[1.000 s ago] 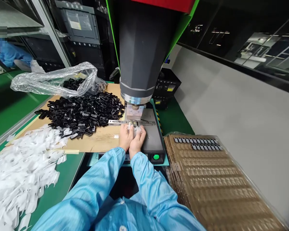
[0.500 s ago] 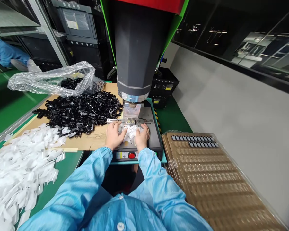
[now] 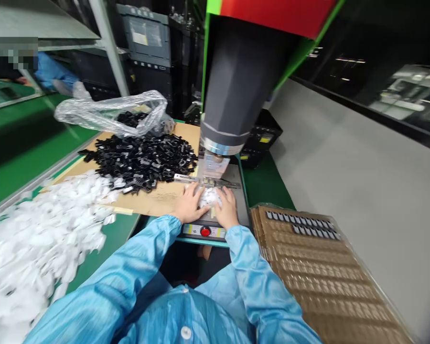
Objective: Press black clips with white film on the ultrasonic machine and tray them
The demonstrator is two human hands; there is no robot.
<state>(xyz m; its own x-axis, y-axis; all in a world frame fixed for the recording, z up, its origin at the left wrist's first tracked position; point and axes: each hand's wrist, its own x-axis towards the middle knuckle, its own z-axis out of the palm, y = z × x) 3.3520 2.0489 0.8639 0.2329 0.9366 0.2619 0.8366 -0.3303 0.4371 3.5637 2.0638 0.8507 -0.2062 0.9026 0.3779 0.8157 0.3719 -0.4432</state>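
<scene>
A small heap of white plastic pieces [image 3: 209,196] lies on the grey base [image 3: 242,208] of a bench machine. My left hand [image 3: 189,204] rests at the heap's left side, fingers stretched and thumb apart. On the right side, my right hand [image 3: 228,209] lies with its fingers extended, touching the heap's edge. Both hands look open, cupped around the pieces. Just beyond the fingertips runs a metal fixture bar [image 3: 183,178]. Above it hangs the machine's dark cylindrical head [image 3: 231,91]. A red button [image 3: 205,231] sits on the base's front, below the hands.
Left on the table, a pile of black plastic parts [image 3: 143,160] lies on cardboard [image 3: 161,200], beside a large heap of white pieces [image 3: 50,229]. A clear plastic bag [image 3: 103,112] sits behind. Stacked brown trays [image 3: 318,267] stand right, the top one holding rows of dark parts.
The view has swung left, so the scene sits further right. My hands stay around the white pieces, their fingers shifting slightly against the heap.
</scene>
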